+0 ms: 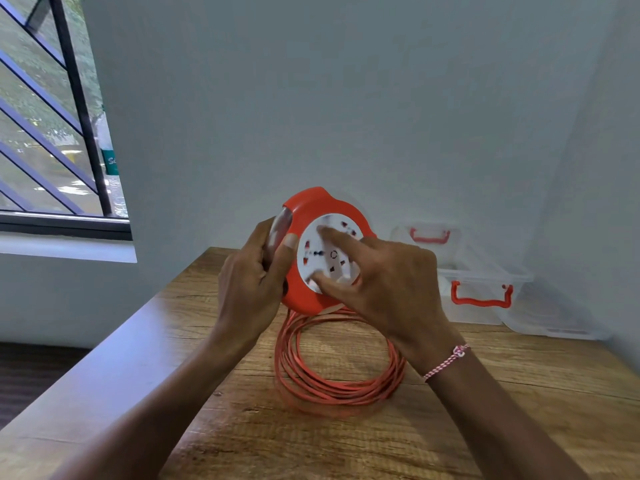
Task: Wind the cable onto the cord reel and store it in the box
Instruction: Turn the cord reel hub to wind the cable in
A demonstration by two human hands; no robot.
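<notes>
1. The orange cord reel, with its white socket face, is being held upright above the desk. Its cable is lying in loose coils just beneath.
2. The wooden desk is standing against a pale wall, with a barred window at left. A clear box with red handles is sitting back right.
3. The left grip is clasping the reel's rim, fingers curled round it. The right grip is spreading wide, forefinger and thumb pressing the white face.

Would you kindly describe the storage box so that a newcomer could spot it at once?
On the wooden table, look to the far right corner. The box stands there: clear plastic with red handles, unlike the solid orange reel.
</notes>
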